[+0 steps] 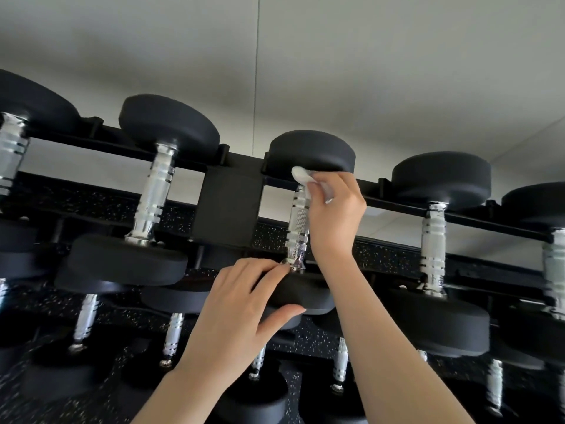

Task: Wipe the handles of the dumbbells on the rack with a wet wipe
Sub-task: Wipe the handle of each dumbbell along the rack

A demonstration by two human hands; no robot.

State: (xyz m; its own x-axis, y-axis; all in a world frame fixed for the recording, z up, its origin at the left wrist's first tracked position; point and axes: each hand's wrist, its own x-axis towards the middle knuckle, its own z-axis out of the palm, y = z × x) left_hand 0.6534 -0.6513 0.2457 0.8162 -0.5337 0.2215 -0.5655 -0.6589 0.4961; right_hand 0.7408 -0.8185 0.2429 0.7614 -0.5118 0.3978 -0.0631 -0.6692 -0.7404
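Observation:
Black round-headed dumbbells with chrome knurled handles lie across the top tier of a black rack [227, 206]. My right hand [334, 209] holds a white wet wipe [301, 176] against the far end of the middle dumbbell's handle [299, 221], just under its far head [312, 154]. My left hand [241, 304] grips the near head [302, 293] of that same dumbbell, fingers over the top and thumb underneath. Neighbouring handles stand to the left [154, 191] and right [432, 243].
More dumbbells fill the lower tiers below my arms, over a black speckled floor [39, 197]. A pale wall rises behind the rack. The rack's rails run diagonally from upper left to lower right.

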